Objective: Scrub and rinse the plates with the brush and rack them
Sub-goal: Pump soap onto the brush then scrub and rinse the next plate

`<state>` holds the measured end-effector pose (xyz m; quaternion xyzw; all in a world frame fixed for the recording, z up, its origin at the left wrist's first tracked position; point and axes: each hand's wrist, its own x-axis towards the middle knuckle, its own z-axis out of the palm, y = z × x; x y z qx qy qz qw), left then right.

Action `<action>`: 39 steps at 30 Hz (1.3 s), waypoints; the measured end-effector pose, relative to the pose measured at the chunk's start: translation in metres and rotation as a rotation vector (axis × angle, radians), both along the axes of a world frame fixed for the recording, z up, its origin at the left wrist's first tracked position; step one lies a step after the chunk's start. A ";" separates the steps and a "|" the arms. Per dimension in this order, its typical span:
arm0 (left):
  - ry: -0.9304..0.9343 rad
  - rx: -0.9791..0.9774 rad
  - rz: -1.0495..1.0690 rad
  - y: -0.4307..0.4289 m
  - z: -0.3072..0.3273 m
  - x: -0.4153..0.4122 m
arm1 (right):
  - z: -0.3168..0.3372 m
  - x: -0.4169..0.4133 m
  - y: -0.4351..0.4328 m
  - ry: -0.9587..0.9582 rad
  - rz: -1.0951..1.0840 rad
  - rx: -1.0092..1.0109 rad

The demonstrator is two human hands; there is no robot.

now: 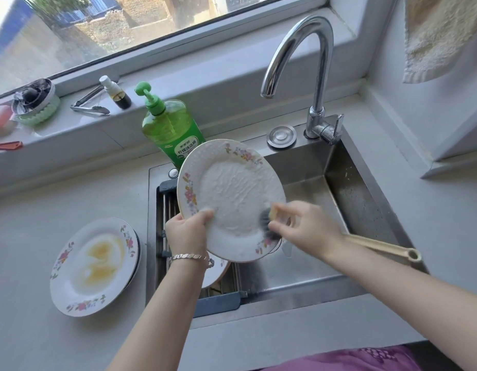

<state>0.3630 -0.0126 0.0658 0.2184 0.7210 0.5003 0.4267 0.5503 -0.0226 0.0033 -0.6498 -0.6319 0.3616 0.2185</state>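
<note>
— Left hand point(188, 231) pinches the soapy plate point(229, 199) by its near rim, tilted above the sink point(360, 199). Right hand point(299, 226) grips the brush point(379, 246), bristles pressed beside its fingertips.
— Risky: suds plus brush pressure could slip it from that pinch.

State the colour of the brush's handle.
Cream or beige; the brush handle shows best in the head view.

Right of centre the sink basin point(307, 188) lies open; faucet point(321, 76) arches above, detergent bottle point(170, 127) and drying rack point(166, 207) crowd its left.
</note>
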 end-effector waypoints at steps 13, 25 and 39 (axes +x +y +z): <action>-0.092 -0.119 0.286 0.005 0.001 0.006 | 0.015 -0.023 -0.021 0.013 0.244 0.006; -0.145 -0.172 0.337 0.006 -0.009 0.002 | 0.001 0.007 -0.003 -0.110 0.109 -0.169; -0.252 -0.372 0.067 0.022 -0.014 -0.014 | 0.024 0.049 0.004 0.122 -0.387 0.012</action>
